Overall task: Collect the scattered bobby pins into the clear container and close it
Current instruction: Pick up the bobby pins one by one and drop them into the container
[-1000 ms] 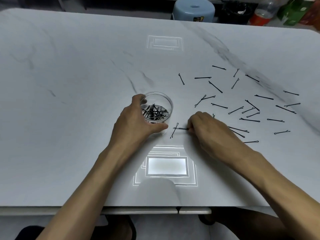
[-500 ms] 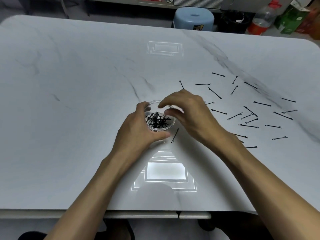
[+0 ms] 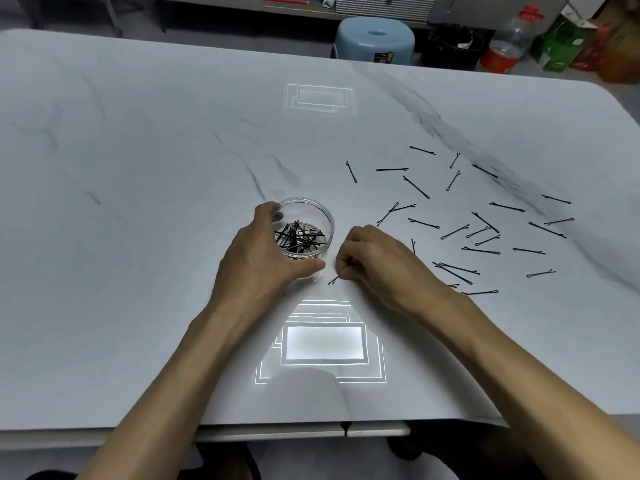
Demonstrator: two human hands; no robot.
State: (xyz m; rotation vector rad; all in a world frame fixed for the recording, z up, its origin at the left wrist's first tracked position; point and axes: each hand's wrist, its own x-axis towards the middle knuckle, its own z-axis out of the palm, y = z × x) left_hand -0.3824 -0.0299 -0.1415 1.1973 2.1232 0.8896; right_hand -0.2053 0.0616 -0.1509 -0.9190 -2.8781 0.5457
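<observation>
The left hand (image 3: 263, 258) wraps the open container (image 3: 304, 225) near table (image 3: 138, 202) centre, thumb and fingers curled on its wall, pins piled inside. At its 4 o'clock the right hand (image 3: 374, 265) is pinched, apparently on one pin (image 3: 333, 280). Loose pins (image 3: 485, 223) lie scattered toward 2 o'clock.

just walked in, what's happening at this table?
A person is gathering bobby pins into a clear container. The left hand grips the container, which is open and already holds a pile of pins. The right hand pinches one bobby pin on the table just right of the container. Many scattered pins lie further right. No lid is in view.
</observation>
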